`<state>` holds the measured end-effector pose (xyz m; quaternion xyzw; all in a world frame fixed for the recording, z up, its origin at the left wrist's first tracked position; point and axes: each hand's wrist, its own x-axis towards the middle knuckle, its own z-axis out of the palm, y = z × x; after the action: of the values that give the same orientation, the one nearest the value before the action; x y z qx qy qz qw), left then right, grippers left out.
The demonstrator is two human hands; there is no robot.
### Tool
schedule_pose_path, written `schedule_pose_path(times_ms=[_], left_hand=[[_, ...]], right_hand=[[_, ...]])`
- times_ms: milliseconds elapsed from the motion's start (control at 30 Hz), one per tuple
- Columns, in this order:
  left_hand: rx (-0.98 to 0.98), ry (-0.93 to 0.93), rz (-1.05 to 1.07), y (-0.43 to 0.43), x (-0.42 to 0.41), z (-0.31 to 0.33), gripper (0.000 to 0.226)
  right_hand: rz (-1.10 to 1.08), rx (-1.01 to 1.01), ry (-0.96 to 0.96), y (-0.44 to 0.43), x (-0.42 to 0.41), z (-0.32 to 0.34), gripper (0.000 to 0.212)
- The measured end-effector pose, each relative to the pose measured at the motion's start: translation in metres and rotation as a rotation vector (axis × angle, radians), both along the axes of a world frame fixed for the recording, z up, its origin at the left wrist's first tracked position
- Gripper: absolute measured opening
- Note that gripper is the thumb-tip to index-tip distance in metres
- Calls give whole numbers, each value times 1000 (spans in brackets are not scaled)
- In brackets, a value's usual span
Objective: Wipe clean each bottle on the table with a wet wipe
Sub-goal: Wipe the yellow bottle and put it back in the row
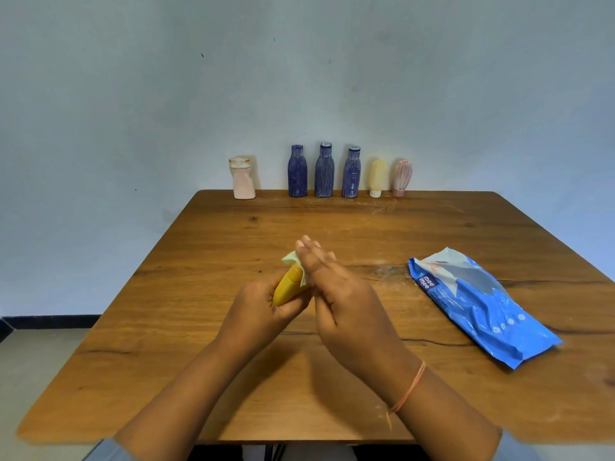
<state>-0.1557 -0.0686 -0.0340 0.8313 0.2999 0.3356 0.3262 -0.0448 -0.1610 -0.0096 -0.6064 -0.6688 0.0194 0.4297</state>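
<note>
- Our left hand (266, 306) grips the yellow bottle (285, 289) round its lower part, fingers curled about it, so that it tilts up and away from us above the table (206, 367).
- Our right hand (336, 294) lies against the bottle's upper end with its fingers stretched out fairly straight, and it presses the wet wipe (292, 259) onto the bottle. We cannot see the thumb.
- The pale green wipe sits between the right fingers and the bottle's top. A crumpled corner of it shows to the left of the fingertips, and another edge shows below them.
- An orange thread (411, 387) circles our right wrist.
- To the right of the right hand, well apart from it, a blue pack of wipes (482, 307) lies flat on the table.
- Far beyond both hands, along the table's back edge by the wall (133, 94), six more bottles stand upright in a row.
- From the left these are a pink-white bottle (243, 179), three blue bottles (297, 171) (324, 171) (351, 173), a pale yellow tube (378, 178) and a pink tube (402, 178).
- The pink-white bottle stands beyond our left hand, and the rest stand beyond our right.
</note>
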Motion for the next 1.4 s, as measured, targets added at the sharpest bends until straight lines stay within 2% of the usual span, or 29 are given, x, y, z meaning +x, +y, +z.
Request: schedule_pose_path(times_ms=[100,233,333,467,600,767,867,933,1100,1233,1400], left_hand=[[48,-10,-12,0,-2,0,25],[57,-21,-17,1,-2,1,23],[51,32,-27,4,-1,1,12],[51,63,-22,7,-3,1,14],[95,28,-3,6,-4,2,9],[59,53,-20,4,-3,1,21],[20,98,-8,6,-2,0,8],[35,99,11,6,-3,0,9],[70,93,48,2,-3,4,10],[48,147,49,1,0,6,8],[-12,108,60,-5,0,6,10]], right_hand=[[-33,32,-127,1,15,-6,59],[-79,-26,-67,2,27,-10,55],[-78,18,-120,-1,17,-10,57],[-10,76,-187,-5,7,-11,59],[-49,39,-161,0,24,-15,57],[-83,-26,-107,0,21,-15,55],[-29,13,-157,-3,8,-13,57],[3,42,-166,-1,11,-14,58],[-54,-19,7,5,34,-17,54],[-15,-26,-21,2,21,-12,55],[21,6,-36,0,23,-10,57]])
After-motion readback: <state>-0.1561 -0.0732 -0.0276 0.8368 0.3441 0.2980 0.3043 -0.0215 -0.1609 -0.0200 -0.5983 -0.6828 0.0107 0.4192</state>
